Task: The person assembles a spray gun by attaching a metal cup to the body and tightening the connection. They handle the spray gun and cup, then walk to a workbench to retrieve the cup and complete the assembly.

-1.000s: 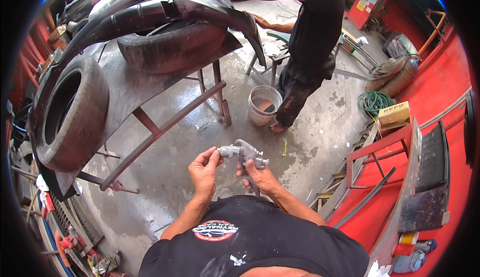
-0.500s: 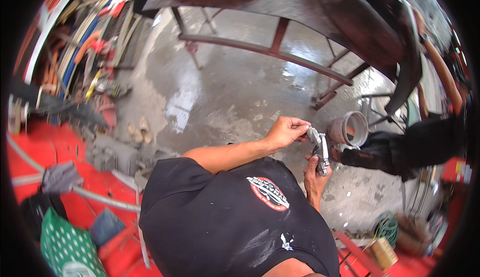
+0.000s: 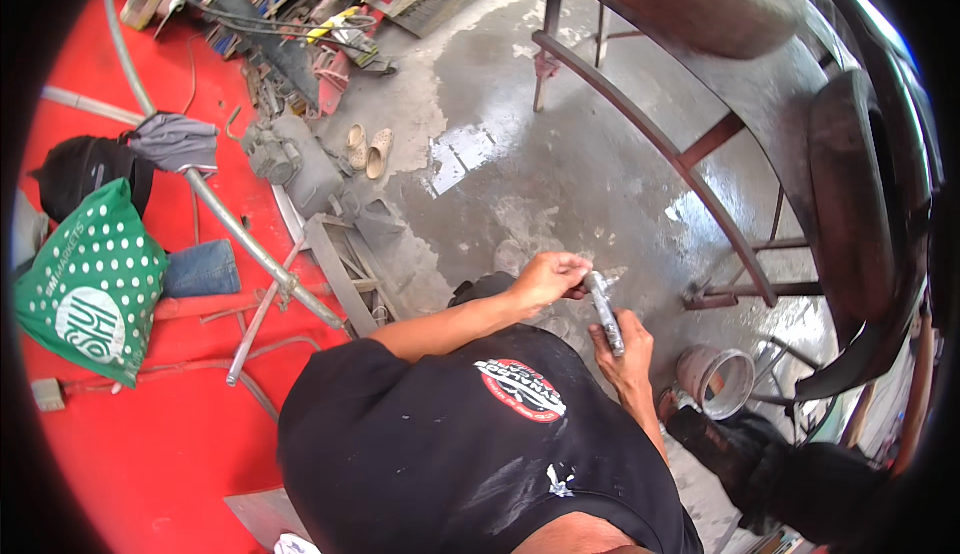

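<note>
My right hand (image 3: 630,346) is wrapped round the lower end of a slim silver-grey metal tool (image 3: 604,312), held upright in front of my chest. What kind of tool it is, I cannot make out. At its top end my left hand (image 3: 553,280) is closed in a pinch, fingertips touching or very near the metal. Whatever those fingers hold, if anything, is too small to name. Pale smears show on the tool and on my black shirt (image 3: 450,454).
Right of my hands stands a dirty bucket (image 3: 715,394), next to another person's dark-clothed leg (image 3: 730,454). A brown metal stand (image 3: 660,144) carries large dark curved parts (image 3: 850,174). Beige clogs (image 3: 377,154) lie on wet concrete. Left are metal pipes (image 3: 250,239) and a green dotted bag (image 3: 95,274).
My view has turned left, bringing more of the red floor in. The tool now shows edge-on and slimmer. My left hand stays by its top end, my right hand keeps its grip.
</note>
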A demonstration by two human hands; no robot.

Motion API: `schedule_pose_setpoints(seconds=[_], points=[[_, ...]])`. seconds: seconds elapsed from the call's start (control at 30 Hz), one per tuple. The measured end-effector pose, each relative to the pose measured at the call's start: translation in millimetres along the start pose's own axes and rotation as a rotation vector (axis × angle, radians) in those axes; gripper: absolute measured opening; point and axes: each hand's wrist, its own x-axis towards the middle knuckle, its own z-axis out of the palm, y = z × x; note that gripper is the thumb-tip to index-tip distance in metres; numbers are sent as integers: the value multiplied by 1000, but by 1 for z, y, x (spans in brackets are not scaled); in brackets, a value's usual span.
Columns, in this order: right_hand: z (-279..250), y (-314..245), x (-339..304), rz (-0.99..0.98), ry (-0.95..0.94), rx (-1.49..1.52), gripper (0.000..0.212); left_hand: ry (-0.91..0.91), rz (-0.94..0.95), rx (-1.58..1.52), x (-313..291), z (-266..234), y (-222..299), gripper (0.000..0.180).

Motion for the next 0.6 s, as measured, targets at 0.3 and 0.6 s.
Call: schedule_pose_setpoints(seconds=[0.3, 0.6], points=[[89, -88, 175, -330, -190, -46, 43, 407, 288, 28, 18, -143, 86, 22], [195, -240, 384, -443, -347, -49, 41, 403, 442, 87, 67, -367, 248, 8]])
